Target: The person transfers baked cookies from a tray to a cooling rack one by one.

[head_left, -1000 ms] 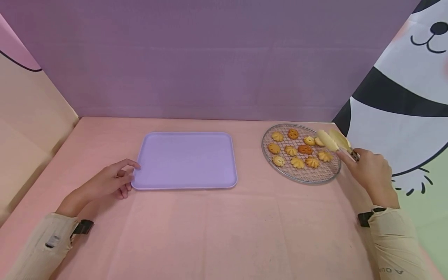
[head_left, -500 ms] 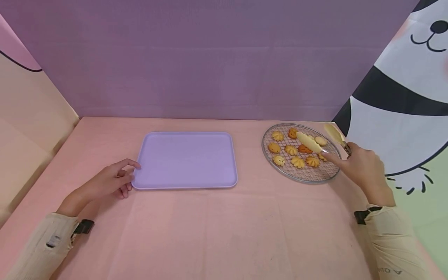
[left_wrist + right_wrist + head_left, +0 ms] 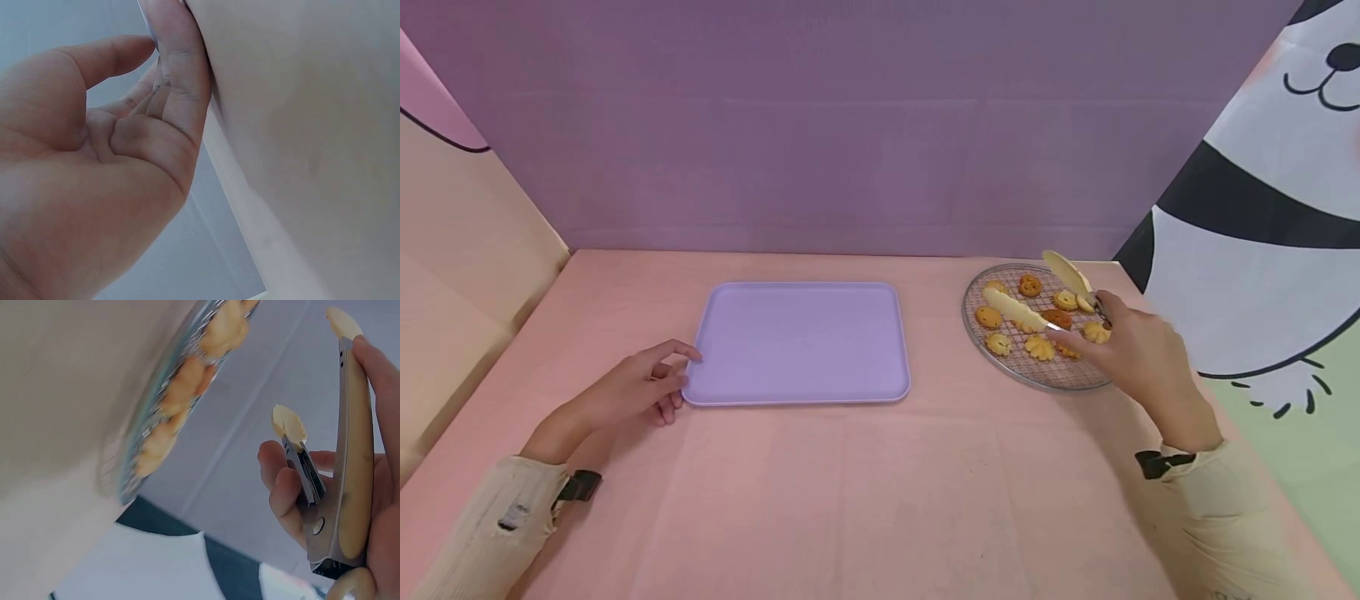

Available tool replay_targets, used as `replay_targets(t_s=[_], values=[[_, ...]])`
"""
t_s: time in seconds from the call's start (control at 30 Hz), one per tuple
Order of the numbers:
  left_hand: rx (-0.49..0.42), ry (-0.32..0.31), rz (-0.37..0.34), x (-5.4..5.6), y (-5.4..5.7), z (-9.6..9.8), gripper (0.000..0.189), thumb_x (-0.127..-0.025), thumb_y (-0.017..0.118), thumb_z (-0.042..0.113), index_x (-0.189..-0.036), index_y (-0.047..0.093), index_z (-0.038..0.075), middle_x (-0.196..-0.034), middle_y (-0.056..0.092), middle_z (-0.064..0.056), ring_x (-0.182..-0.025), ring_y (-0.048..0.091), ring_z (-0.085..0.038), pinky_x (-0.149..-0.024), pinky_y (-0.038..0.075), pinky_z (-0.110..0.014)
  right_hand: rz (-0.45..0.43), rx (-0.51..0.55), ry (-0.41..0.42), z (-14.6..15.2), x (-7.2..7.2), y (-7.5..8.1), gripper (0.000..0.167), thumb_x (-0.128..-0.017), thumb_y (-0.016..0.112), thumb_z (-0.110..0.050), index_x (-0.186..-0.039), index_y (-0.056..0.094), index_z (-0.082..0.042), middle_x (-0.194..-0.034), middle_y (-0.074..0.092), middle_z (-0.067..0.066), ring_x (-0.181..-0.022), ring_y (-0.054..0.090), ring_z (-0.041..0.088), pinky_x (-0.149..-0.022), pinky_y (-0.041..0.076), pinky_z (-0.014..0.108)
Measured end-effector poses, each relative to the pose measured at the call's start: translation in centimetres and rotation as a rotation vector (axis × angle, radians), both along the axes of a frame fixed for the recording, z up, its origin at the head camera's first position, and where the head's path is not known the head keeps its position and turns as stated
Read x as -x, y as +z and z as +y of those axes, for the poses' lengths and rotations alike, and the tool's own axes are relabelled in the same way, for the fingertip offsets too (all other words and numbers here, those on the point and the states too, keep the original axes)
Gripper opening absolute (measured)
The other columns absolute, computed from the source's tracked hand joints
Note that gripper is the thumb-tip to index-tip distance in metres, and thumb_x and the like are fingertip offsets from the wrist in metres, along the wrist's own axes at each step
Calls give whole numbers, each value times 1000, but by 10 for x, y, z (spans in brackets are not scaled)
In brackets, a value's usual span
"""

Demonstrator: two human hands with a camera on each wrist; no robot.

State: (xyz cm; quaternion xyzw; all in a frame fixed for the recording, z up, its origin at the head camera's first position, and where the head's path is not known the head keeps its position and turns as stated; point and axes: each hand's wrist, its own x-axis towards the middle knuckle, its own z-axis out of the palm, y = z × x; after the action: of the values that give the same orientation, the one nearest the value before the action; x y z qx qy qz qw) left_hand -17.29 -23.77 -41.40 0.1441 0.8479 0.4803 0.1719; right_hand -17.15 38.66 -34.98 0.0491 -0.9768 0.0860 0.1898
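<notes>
My right hand grips a pair of tongs with cream-coloured tips. Their two arms are spread apart above the round wire rack, and nothing sits between them. Several cookies lie on the rack, some flower-shaped, some round; the tongs and hand cover parts of a few. In the right wrist view the steel tongs run along my palm, thumb on one arm and fingers on the other. At the left, my left hand rests with loosely bent fingers, touching the left edge of the lilac tray.
A pink cloth covers the table. Behind it rises a purple backdrop. A panda-print panel stands close on the right beyond the rack, and a pale panel borders the left side.
My right hand has moved left with the tongs, whose arms have spread wider, over the rack. My left hand, the tray and the cookies have stayed put.
</notes>
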Motion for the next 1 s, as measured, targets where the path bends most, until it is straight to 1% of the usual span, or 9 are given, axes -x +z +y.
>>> replay_targets(t_s=[0.17, 0.27, 0.37, 0.43, 0.5, 0.6, 0.73, 0.87, 1.0], values=[[3, 0, 5, 0, 2, 0, 38, -101, 53, 4, -137, 42, 2, -76, 59, -13, -59, 61, -22, -56, 57, -34, 22, -4, 55, -24, -7, 5, 92, -75, 75, -65, -140, 51, -5, -94, 66, 27, -65, 61, 37, -49, 44, 48], [3, 2, 1, 0, 2, 0, 37, -101, 53, 4, -137, 42, 1, -75, 59, -13, -59, 61, -22, -56, 57, -34, 4, -12, 82, -38, -12, 6, 94, -75, 75, -65, -143, 49, -6, -108, 64, 29, -81, 63, 43, -56, 48, 54], [-2, 2, -4, -1, 2, 1, 37, -101, 53, 4, -136, 42, 1, -75, 58, -14, -59, 61, -22, -56, 57, -34, 11, -44, 119, -49, -17, 5, 94, -75, 75, -65, -143, 49, -6, -103, 66, 29, -90, 62, 45, -64, 48, 59], [-3, 2, -4, -1, 2, 1, 37, -101, 53, 4, -136, 42, 1, -75, 58, -14, -58, 61, -21, -56, 57, -34, 24, -72, 151, -57, -19, 4, 94, -74, 76, -65, -143, 49, -6, -88, 68, 23, -76, 62, 39, -58, 48, 52], [-7, 3, -5, -1, 2, 0, 37, -101, 53, 4, -136, 42, 0, -75, 58, -14, -58, 61, -21, -56, 57, -34, 31, -104, 174, -64, -22, 3, 95, -73, 76, -66, -143, 49, -7, -67, 61, 14, -55, 54, 29, -47, 41, 41], [-11, 5, -7, 0, 1, 0, 36, -101, 53, 3, -135, 43, -1, -74, 59, -14, -57, 61, -21, -56, 57, -34, 10, -135, 207, -73, -28, 1, 96, -73, 75, -68, -143, 48, -9, -57, 49, 3, -44, 38, 16, -42, 28, 29], [-13, 7, -9, 0, 0, 0, 36, -100, 53, 3, -135, 42, -1, -74, 58, -14, -57, 61, -21, -56, 57, -34, 18, -164, 281, -83, -35, -4, 96, -73, 76, -67, -145, 47, -11, -57, 46, -1, -45, 35, 13, -43, 28, 27], [-8, 7, -8, 0, 1, 0, 36, -101, 53, 2, -135, 43, 0, -74, 58, -14, -57, 61, -21, -56, 57, -34, 78, -171, 367, -90, -43, -13, 94, -72, 76, -67, -144, 48, -13, -59, 43, -5, -46, 32, 10, -45, 28, 26], [-9, 4, -5, 0, 1, 0, 36, -101, 53, 3, -135, 43, 0, -74, 58, -14, -57, 61, -21, -56, 57, -34, 95, -160, 393, -94, -53, -21, 93, -72, 75, -69, -141, 51, -12, -77, 65, 2, -50, 37, 9, -47, 32, 25]])
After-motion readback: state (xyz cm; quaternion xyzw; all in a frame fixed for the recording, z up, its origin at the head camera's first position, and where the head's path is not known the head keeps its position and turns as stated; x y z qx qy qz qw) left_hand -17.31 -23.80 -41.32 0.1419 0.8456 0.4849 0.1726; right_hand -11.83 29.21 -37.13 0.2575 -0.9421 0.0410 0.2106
